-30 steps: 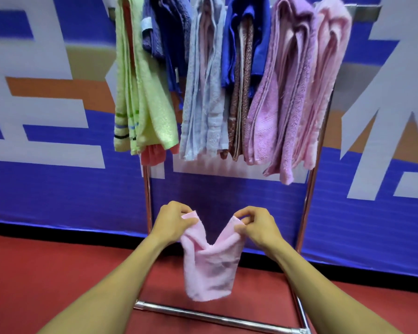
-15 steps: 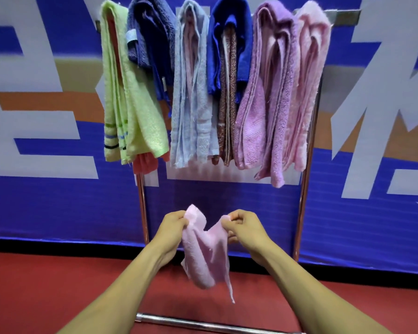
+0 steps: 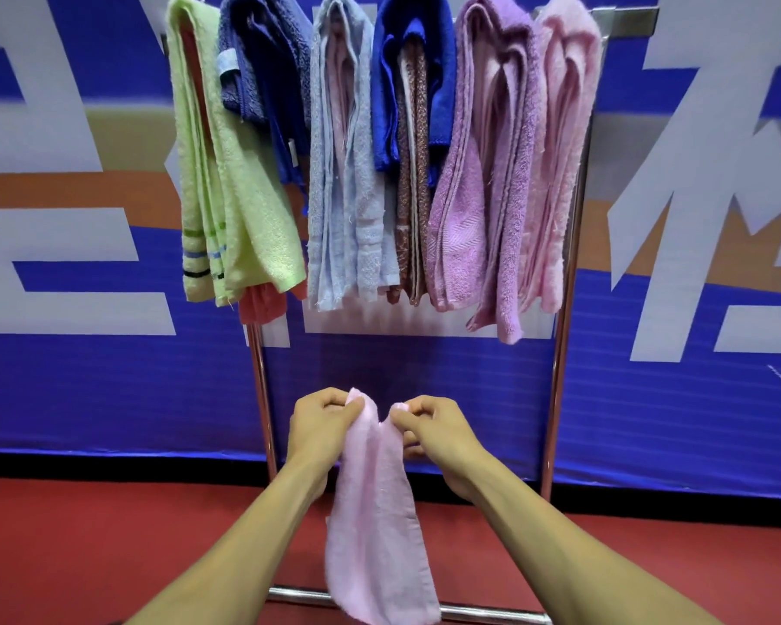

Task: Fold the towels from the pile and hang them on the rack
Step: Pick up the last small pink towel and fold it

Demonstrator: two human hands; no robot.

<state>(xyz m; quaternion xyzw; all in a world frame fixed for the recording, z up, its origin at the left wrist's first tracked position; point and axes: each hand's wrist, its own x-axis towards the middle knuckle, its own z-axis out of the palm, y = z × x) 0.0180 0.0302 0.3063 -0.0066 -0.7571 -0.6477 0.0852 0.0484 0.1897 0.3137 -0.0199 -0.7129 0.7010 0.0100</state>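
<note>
A small light pink towel (image 3: 375, 525) hangs straight down between my hands, in front of the rack's lower half. My left hand (image 3: 321, 426) pinches its upper left corner and my right hand (image 3: 434, 433) pinches the upper right corner, the two hands close together. The chrome rack (image 3: 560, 354) stands against the wall. Its top bar carries several folded towels: a lime green one (image 3: 235, 173), a dark blue one (image 3: 267, 69), a pale blue one (image 3: 348, 173), a royal blue one (image 3: 413, 69), a purple one (image 3: 483, 173) and a pink one (image 3: 560, 151).
A blue banner wall (image 3: 109, 390) with large white shapes stands right behind the rack. The floor (image 3: 109, 548) is red. The rack's bottom bar (image 3: 492, 613) runs low across the front, behind the hanging towel's lower edge. A little bare bar (image 3: 627, 15) shows at the top right.
My hands have come closer together, and the pink towel has gone from a wide V shape to a narrow strip hanging longer. The view has tilted so more of the rack's top shows.
</note>
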